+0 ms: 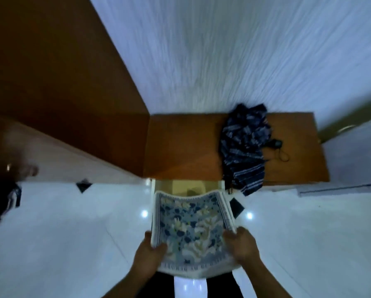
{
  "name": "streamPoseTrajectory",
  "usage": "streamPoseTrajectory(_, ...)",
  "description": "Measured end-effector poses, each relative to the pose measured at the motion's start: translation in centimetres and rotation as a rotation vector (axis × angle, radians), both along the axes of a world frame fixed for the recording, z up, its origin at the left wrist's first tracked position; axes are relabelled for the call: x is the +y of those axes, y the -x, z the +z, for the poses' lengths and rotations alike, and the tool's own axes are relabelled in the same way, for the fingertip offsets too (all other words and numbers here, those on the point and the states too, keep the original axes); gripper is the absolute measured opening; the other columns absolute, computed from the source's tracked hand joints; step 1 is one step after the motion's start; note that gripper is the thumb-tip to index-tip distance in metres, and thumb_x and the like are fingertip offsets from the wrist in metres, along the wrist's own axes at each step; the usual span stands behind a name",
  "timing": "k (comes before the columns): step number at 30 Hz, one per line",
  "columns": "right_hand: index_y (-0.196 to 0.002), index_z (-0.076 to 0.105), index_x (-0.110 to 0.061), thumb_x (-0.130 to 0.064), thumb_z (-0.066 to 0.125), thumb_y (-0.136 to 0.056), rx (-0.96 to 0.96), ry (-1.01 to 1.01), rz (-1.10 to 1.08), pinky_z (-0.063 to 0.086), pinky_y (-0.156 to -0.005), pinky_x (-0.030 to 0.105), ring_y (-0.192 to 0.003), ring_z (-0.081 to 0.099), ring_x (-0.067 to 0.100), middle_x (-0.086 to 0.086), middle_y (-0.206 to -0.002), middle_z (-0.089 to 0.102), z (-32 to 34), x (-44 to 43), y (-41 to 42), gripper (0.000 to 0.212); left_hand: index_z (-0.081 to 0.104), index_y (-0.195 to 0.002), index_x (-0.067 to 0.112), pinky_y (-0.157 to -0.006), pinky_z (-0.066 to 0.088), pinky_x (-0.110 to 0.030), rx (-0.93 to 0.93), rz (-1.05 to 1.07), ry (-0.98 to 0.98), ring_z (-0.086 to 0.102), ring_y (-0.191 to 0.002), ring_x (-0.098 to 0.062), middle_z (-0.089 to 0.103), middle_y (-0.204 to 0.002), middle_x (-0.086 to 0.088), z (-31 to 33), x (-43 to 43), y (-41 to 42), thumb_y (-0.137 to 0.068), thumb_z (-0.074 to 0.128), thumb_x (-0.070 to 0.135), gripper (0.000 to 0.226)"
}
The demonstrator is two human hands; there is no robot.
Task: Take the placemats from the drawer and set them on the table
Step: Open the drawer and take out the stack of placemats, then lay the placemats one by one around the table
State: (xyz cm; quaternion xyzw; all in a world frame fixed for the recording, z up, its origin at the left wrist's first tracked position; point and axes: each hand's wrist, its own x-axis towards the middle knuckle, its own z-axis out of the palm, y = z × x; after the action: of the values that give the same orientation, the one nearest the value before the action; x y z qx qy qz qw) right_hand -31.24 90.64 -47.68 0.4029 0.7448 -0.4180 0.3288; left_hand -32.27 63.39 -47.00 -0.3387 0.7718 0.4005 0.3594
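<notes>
A stack of blue floral placemats (191, 224) with striped borders is held flat in front of me, above the open drawer (186, 187). My left hand (151, 250) grips the stack's near left edge, thumb on top. My right hand (240, 247) grips its near right edge the same way. The drawer's pale inside shows just beyond the stack's far edge; the rest of it is hidden under the placemats. The picture is blurred.
The drawer belongs to a low brown cabinet (180, 147) against a white wall. A dark striped cloth (242, 145) lies on its top, hanging over the front edge, with a small black device and cord (278, 147) beside it. A tall brown panel (51, 82) stands left. Glossy white floor (72, 244) surrounds me.
</notes>
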Motion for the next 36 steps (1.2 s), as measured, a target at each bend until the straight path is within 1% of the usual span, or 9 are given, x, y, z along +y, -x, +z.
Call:
streamPoseTrajectory(2, -0.09, 0.064, -0.014, -0.04, 0.058, -0.088, 0.024, -0.05, -0.026, 0.046, -0.065, 0.025, -0.072, 0.06, 0.015, 0.002, -0.082, 0.064, 3.2, 0.0, -1.1, 0.027, 0.066, -0.105, 0.015, -0.063, 0.049, -0.02, 0.025, -0.074, 0.003, 0.068, -0.081, -0.015, 0.071, -0.092, -0.003, 2.8, 0.2, 0.0, -0.084, 0.072, 0.028, 0.026)
streamPoseTrajectory(4, -0.089, 0.061, -0.015, -0.043, 0.057, -0.087, 0.083, -0.1, -0.067, 0.043, -0.063, 0.027, -0.072, 0.058, 0.015, 0.0, -0.079, 0.06, 7.1, -0.3, -2.3, 0.028, 0.064, -0.11, 0.01, -0.078, 0.047, -0.023, 0.071, -0.172, -0.028, 0.065, -0.093, -0.023, 0.068, -0.101, -0.011, 5.8, 0.3, 0.7, -0.086, 0.071, 0.025, 0.029)
streamPoseTrajectory(10, -0.065, 0.043, -0.021, -0.035, 0.063, -0.09, 0.34, -0.225, -0.374, 0.035, -0.052, 0.029, -0.055, 0.047, 0.016, -0.001, -0.059, 0.045, 18.7, -2.5, -5.9, 0.035, 0.058, -0.101, 0.019, -0.062, 0.048, -0.027, 0.307, -0.41, -0.164, 0.066, -0.077, -0.019, 0.069, -0.089, -0.004, 18.0, 1.1, 4.3, -0.085, 0.071, 0.027, 0.022)
streamPoseTrajectory(15, -0.081, 0.063, -0.019, -0.035, 0.065, -0.086, 0.549, -0.311, -0.588, 0.044, -0.053, 0.026, -0.066, 0.065, 0.024, 0.005, -0.072, 0.067, 26.2, -2.4, -9.7, 0.018, 0.061, -0.097, 0.015, -0.062, 0.057, -0.033, 0.487, -0.609, -0.301, 0.071, -0.077, -0.019, 0.072, -0.091, -0.005, 26.5, 3.5, 5.4, -0.087, 0.07, 0.021, 0.015)
streamPoseTrajectory(19, -0.082, 0.061, -0.02, -0.032, 0.066, -0.088, 0.666, -0.385, -0.726, 0.038, -0.046, 0.024, -0.056, 0.06, 0.016, 0.0, -0.066, 0.063, 32.0, -0.3, -15.2, 0.014, 0.063, -0.094, 0.01, -0.058, 0.054, -0.032, 0.604, -0.727, -0.4, 0.07, -0.075, -0.021, 0.072, -0.088, -0.009, 31.5, 8.1, 2.9, -0.086, 0.07, 0.018, 0.013)
streamPoseTrajectory(22, -0.088, 0.066, -0.016, -0.035, 0.066, -0.086, 0.703, -0.453, -0.833, 0.042, -0.048, 0.025, -0.057, 0.065, 0.018, 0.003, -0.068, 0.068, 34.8, 1.9, -21.1, 0.019, 0.067, -0.094, 0.011, -0.068, 0.059, -0.04, 0.63, -0.814, -0.484, 0.071, -0.078, -0.025, 0.074, -0.087, -0.009, 34.2, 12.4, -0.9, -0.082, 0.072, 0.02, 0.016)
streamPoseTrajectory(25, -0.087, 0.066, -0.016, -0.036, 0.065, -0.086, 0.71, -0.518, -0.949, 0.051, -0.055, 0.029, -0.061, 0.068, 0.018, 0.001, -0.07, 0.071, 37.2, 4.0, -29.1, 0.02, 0.069, -0.097, 0.011, -0.075, 0.061, -0.05, 0.629, -0.905, -0.581, 0.073, -0.08, -0.027, 0.075, -0.091, -0.009, 35.6, 17.1, -6.5, -0.066, 0.071, 0.036, 0.04)
streamPoseTrajectory(30, -0.085, 0.065, -0.019, -0.035, 0.064, -0.085, 0.713, -0.645, -1.127, 0.054, -0.059, 0.03, -0.066, 0.068, 0.017, -0.002, -0.072, 0.07, 40.3, 6.0, -45.1, 0.016, 0.068, -0.095, 0.007, -0.065, 0.057, -0.034, 0.656, -1.077, -0.682, 0.07, -0.076, -0.026, 0.074, -0.089, -0.012, 38.5, 24.2, -20.5, -0.082, 0.071, 0.015, 0.016)
streamPoseTrajectory(36, -0.093, 0.07, -0.02, -0.036, 0.063, -0.082, 0.659, -0.784, -1.362, 0.062, -0.062, 0.035, -0.063, 0.072, 0.014, -0.002, -0.077, 0.074, 42.5, 5.6, -65.9, 0.021, 0.067, -0.096, 0.017, -0.064, 0.057, -0.032, 0.614, -1.351, -0.831, 0.072, -0.074, -0.018, 0.075, -0.087, 0.0, 39.9, 31.1, -39.7, -0.086, 0.067, 0.02, 0.011)
